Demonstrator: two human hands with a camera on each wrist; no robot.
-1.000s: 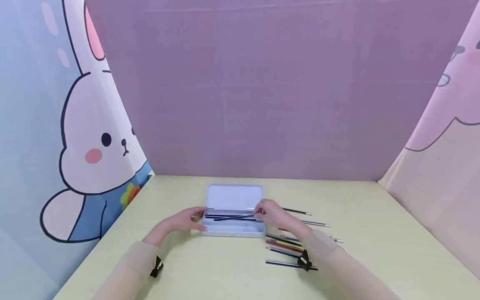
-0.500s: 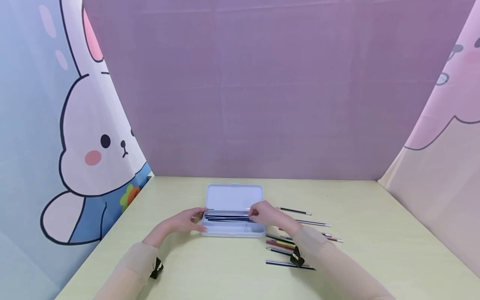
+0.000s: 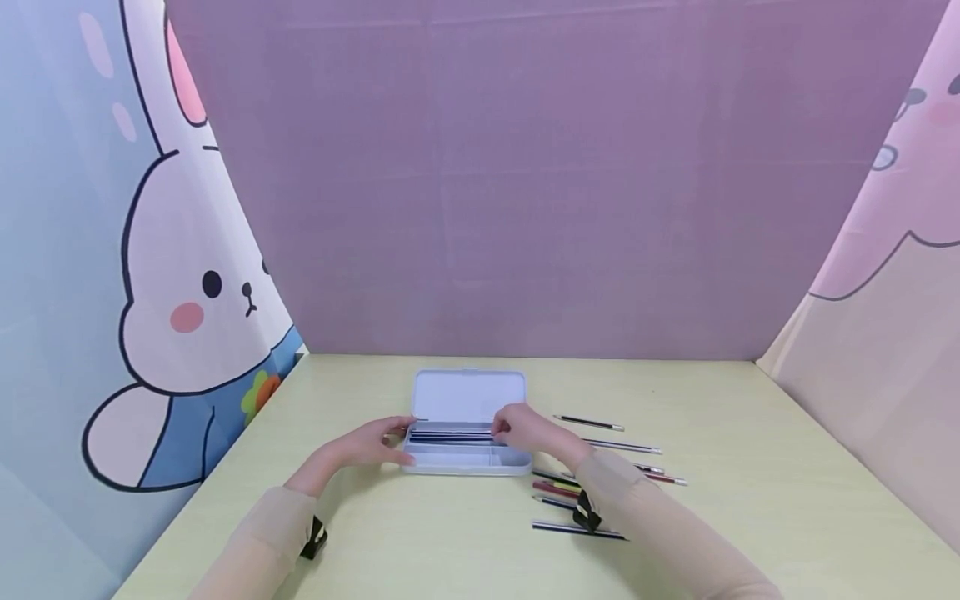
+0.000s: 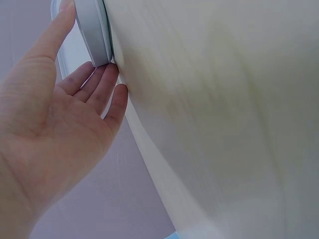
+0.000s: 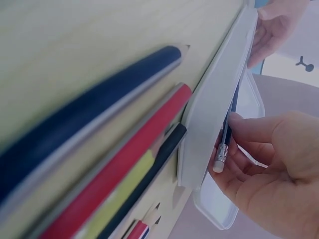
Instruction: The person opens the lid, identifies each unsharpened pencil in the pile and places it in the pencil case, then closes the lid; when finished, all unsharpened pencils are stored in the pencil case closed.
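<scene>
A white pencil case [image 3: 450, 468] lies with its lid raised, dark pencils [image 3: 450, 436] lined up in its rear compartment. At its left end the left hand [image 3: 367, 442] steadies it, thumb on the front edge and fingers behind; in the left wrist view that hand [image 4: 65, 109] has its fingers against the case [image 4: 94, 35]. Over the right part of the rear compartment is the right hand [image 3: 528, 429]. The right wrist view shows this hand [image 5: 269, 159] pinching a dark pencil [image 5: 227, 137] near its eraser end, beside the case wall [image 5: 209, 109].
Right of the case, several loose pencils lie on the table [image 3: 420, 533]: a black one [image 3: 592, 422] at the back, a blue-striped one [image 3: 630, 447], a red one [image 3: 671, 479] and a dark one [image 3: 555, 527] in front. A purple panel [image 3: 480, 183] stands behind.
The right hand has moved slightly left, and the pencil that lay slanted across the case is now nearly parallel with the others. The left hand stays at the case's left end.
</scene>
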